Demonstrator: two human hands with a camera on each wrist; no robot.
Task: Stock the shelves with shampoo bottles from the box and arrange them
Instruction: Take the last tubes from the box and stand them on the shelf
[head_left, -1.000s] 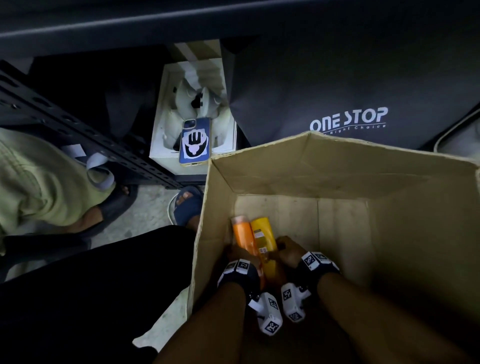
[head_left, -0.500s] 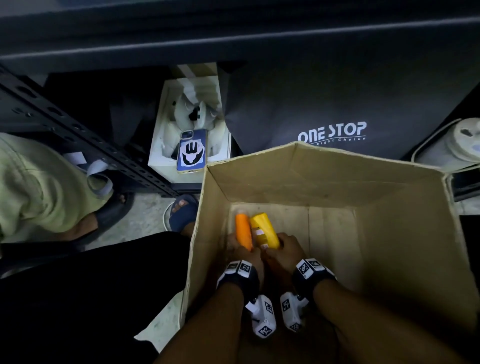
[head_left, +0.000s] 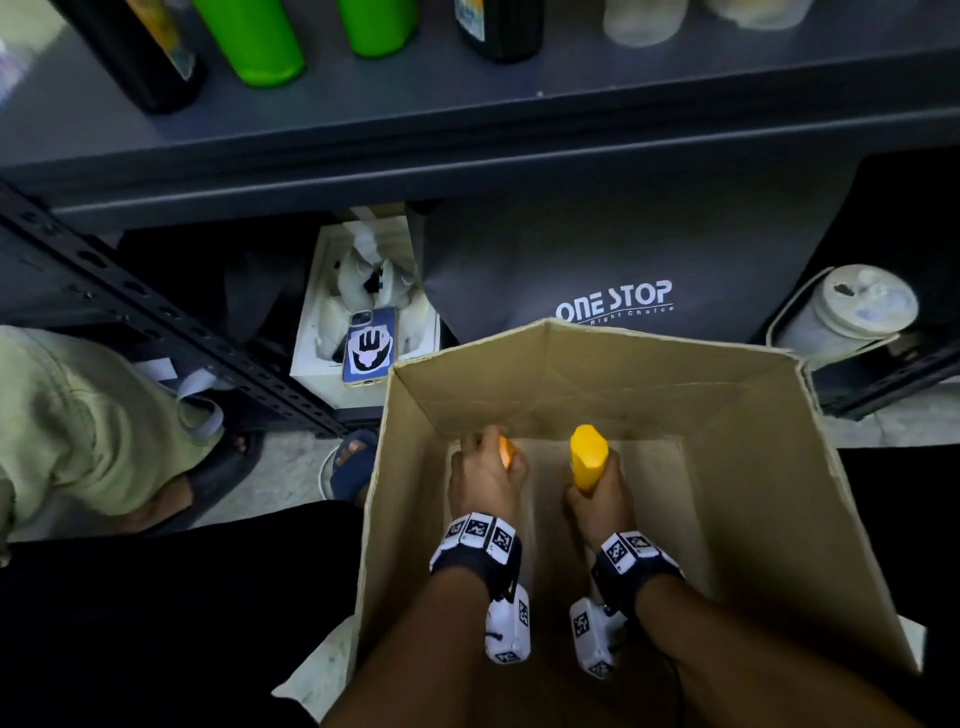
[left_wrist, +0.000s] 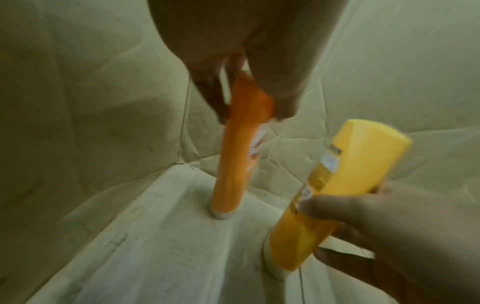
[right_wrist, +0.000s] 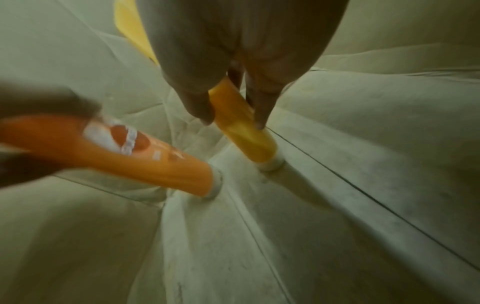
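With my left hand (head_left: 485, 475) gripping the orange bottle (left_wrist: 235, 156) and my right hand (head_left: 597, 501) the yellow bottle (head_left: 587, 456), either cap-down bottle risked snagging the box (head_left: 753, 467) wall on lifting.

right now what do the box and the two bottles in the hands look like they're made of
Box: brown cardboard, matte, judging by creased walls and a raw cut rim.
Orange bottle in the left hand: probably smooth plastic with a printed label and a pale cap at the bottom.
Yellow bottle in the right hand: likely glossy plastic; it shows a soft sheen and moulded edges.
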